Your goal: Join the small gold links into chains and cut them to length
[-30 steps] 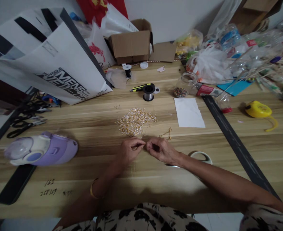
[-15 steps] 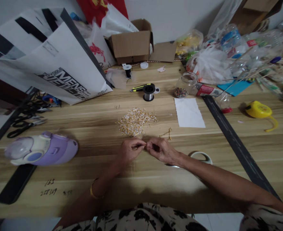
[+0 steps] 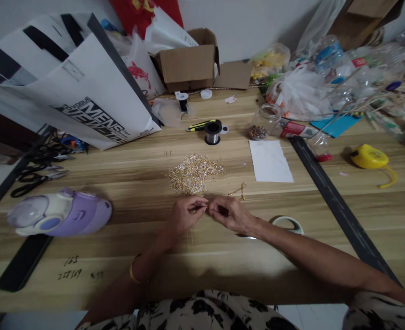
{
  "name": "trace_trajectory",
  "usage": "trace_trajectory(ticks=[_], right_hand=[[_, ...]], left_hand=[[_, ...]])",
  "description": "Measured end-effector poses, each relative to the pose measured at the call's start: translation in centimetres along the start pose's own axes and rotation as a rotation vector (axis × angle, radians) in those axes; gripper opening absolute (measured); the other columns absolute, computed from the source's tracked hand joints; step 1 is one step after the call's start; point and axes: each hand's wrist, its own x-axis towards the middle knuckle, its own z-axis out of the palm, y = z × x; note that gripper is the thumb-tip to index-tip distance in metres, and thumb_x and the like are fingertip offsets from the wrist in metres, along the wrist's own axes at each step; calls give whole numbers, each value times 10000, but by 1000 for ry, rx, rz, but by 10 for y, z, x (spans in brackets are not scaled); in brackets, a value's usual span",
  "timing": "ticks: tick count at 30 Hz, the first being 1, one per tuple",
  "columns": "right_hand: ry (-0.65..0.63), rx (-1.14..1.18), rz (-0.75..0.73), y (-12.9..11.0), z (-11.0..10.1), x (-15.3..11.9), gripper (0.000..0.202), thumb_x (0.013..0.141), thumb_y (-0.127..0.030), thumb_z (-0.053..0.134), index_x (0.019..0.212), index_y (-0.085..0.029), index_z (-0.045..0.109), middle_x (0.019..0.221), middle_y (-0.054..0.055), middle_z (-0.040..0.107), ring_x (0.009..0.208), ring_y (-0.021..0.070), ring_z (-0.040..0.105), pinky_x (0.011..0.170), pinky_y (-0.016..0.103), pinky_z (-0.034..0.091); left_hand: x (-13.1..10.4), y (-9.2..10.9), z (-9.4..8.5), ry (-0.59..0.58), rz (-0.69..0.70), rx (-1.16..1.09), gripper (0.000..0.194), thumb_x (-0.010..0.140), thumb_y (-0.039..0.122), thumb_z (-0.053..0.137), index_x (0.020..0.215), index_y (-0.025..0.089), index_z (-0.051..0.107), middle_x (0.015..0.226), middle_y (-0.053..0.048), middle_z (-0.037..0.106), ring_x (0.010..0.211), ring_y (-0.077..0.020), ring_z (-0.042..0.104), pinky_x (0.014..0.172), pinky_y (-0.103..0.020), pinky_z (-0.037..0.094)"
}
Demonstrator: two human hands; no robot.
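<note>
My left hand (image 3: 187,214) and my right hand (image 3: 231,214) meet fingertip to fingertip low over the wooden table (image 3: 154,270). Each pinches with thumb and forefinger. A tiny gold-coloured bit shows between the fingertips, too small to name. Just beyond them lies a loose pile of small gold and clear beads (image 3: 193,174). To the right of the pile is a short gold chain-like piece (image 3: 237,190). Partly under my right forearm sit a roll of tape (image 3: 300,225) and a metal tool (image 3: 246,236), mostly hidden.
Behind the pile stand a wire spool (image 3: 212,133), a yellow-black cutter (image 3: 200,125) and a jar of beads (image 3: 262,123). White paper (image 3: 271,161) and a tape measure (image 3: 370,156) lie right. At left are a purple bottle (image 3: 74,213), scissors (image 3: 33,181) and a large paper bag (image 3: 85,91).
Both hands stay almost in place; their pinched fingertips shift very slightly, and the tiny gold bit shows more clearly between them. Nothing else has visibly moved.
</note>
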Motion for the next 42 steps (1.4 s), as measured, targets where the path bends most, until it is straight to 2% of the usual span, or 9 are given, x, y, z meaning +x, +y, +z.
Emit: trace_trajectory(ticks=[20,29,42], right_hand=[[6,-70,7,1,0,-1,64,761,-98,547,742,-157,558,670,-11,572,570,89,495,538,185,369],[21,-82,6,2,0,-1,53,771,-114,555,740,-156,563,659,-11,578,557,89,498,528,184,364],[21,-54,-10,4,1,0,72,820,-168,556,748,-159,563,670,-5,569,574,97,488,558,203,376]], left_hand=[[-3,-1,4,36,143,108,155,743,100,582,856,149,677,798,-47,718,708,-125,672,688,-215,560],[-2,4,2,-27,57,33,141,739,121,594,846,139,683,809,-55,729,727,-133,682,714,-232,565],[0,-3,1,-29,-13,-77,121,730,203,661,826,137,695,791,-67,723,732,-159,679,704,-248,549]])
